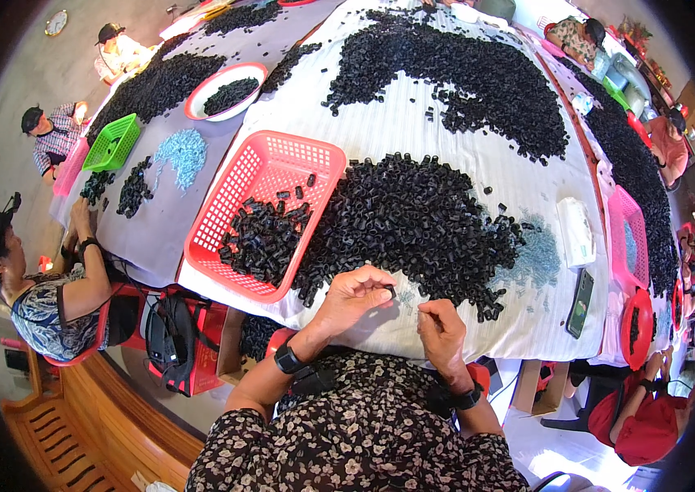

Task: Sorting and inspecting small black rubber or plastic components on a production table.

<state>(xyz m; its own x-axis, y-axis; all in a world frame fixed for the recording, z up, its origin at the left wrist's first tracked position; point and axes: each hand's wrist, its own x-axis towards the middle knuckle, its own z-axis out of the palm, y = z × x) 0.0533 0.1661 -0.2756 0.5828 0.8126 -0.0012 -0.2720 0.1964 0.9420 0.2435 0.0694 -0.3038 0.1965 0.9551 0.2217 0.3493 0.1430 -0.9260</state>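
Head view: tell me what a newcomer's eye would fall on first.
Probably the big heap of small black pieces on the near part of the white cloth. Next, the red basket left of it, holding more. Just below the heap, the left hand pinches a black piece.

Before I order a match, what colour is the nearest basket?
The basket is coral red, clearest in the head view.

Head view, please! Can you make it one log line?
left hand: pinching black piece | right hand: pinched closed, contents unclear | red basket: holds black pieces, beside black pile
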